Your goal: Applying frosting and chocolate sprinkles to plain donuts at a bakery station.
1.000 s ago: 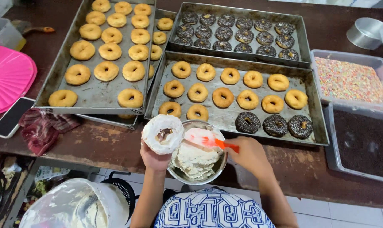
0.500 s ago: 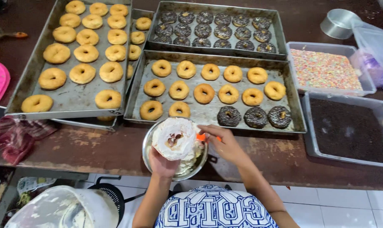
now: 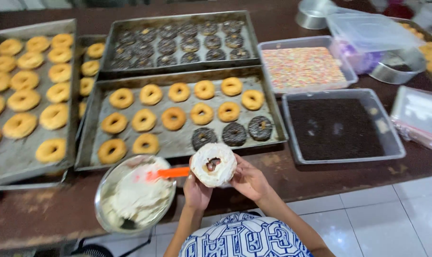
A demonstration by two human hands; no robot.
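Observation:
Both my hands hold one doughnut [image 3: 214,164] coated in white cream, just past the table's front edge. My left hand [image 3: 196,190] grips it from below and my right hand [image 3: 248,180] supports its right side. To the left, a metal bowl [image 3: 106,190] of white cream sits on the table, with an orange-handled spatula [image 3: 166,173] resting in it, untouched. Right behind the doughnut lies a metal tray [image 3: 92,143] with plain doughnuts and three chocolate-sprinkled ones [image 3: 232,133].
A tub of chocolate sprinkles [image 3: 337,126] stands to the right, a tub of coloured sprinkles [image 3: 301,66] behind it. A back tray holds dark doughnuts [image 3: 178,43]; a left tray holds plain doughnuts [image 3: 25,100]. Lids, bags and metal rings lie at the far right.
The spatula left my right hand and now rests in the bowl. The creamed doughnut moved right, off the bowl, and both hands hold it. The view has shifted to the right.

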